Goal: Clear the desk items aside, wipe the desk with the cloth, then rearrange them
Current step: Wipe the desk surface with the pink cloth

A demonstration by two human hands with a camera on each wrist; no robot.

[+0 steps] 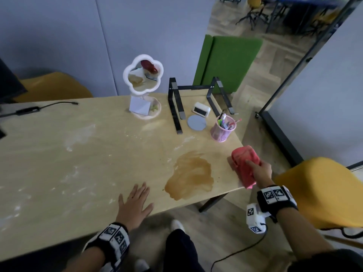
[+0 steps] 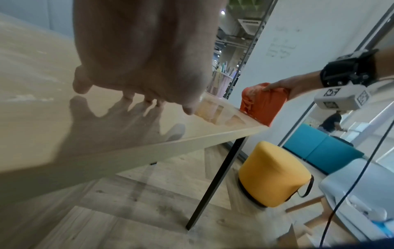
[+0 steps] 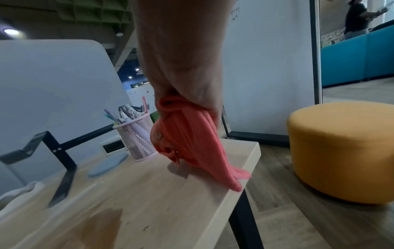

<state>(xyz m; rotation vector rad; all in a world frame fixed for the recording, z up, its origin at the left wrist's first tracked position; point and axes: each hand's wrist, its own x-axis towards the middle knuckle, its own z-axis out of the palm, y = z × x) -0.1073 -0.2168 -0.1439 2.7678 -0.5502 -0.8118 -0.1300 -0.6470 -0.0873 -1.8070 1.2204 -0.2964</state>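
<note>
My right hand (image 1: 260,172) grips a bunched coral-red cloth (image 1: 244,163) (image 3: 192,143) (image 2: 262,102) at the desk's right edge, its lower end touching the wood. My left hand (image 1: 135,203) (image 2: 136,67) lies flat, fingers spread, on the light wooden desk (image 1: 88,163) near the front edge. A brown liquid spill (image 1: 191,175) (image 3: 100,225) spreads between the two hands. At the back right stand a pink mesh pen cup (image 1: 224,129) (image 3: 138,138), a grey round coaster (image 1: 197,123), a small white clock (image 1: 201,110), a black laptop stand (image 1: 176,107) and a flower-shaped mirror (image 1: 143,75).
White dusty smears (image 1: 78,138) mark the desk's left and middle. A black cable (image 1: 39,108) lies at the back left. A yellow stool (image 1: 322,193) (image 3: 341,148) (image 2: 275,173) stands right of the desk, beside a dark-framed partition (image 1: 280,134). A green panel (image 1: 225,61) stands behind.
</note>
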